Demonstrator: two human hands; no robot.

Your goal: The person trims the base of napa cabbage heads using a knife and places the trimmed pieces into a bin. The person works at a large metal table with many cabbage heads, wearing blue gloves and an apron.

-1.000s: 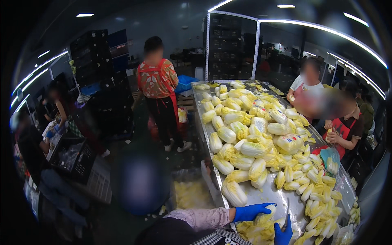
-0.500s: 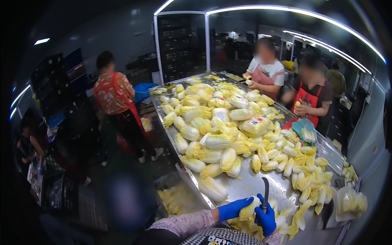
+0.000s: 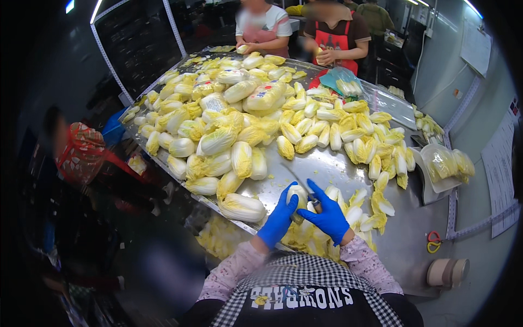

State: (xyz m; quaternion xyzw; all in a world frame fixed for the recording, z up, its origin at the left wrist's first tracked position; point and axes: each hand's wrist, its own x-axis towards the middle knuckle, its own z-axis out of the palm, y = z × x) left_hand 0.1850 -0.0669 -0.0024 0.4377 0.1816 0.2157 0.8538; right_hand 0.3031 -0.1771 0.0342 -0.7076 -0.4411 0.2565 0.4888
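Note:
Both of my hands wear blue gloves and meet over the near edge of the metal table (image 3: 283,188). My left hand (image 3: 277,222) grips a small peeled napa cabbage (image 3: 297,196), its pale base facing up. Against the other side of it, my right hand (image 3: 329,218) holds a knife (image 3: 297,177), the handle under the thumb and the narrow blade pointing away to the upper left. Some fingers of the right hand are stretched out. Loose cabbage leaves (image 3: 305,237) lie just below and beside my hands.
A big heap of napa cabbages (image 3: 218,141) covers the table's left and middle; smaller trimmed hearts (image 3: 362,136) lie to the right. Bagged cabbages (image 3: 444,163) rest on a white scale-like stand. Scissors (image 3: 433,242) and a tape roll (image 3: 448,272) lie right. Two people work across the table.
My view has swung right and downward. The cabbage now shows its pale base between my hands, and the knife, upright before, leans to the upper left.

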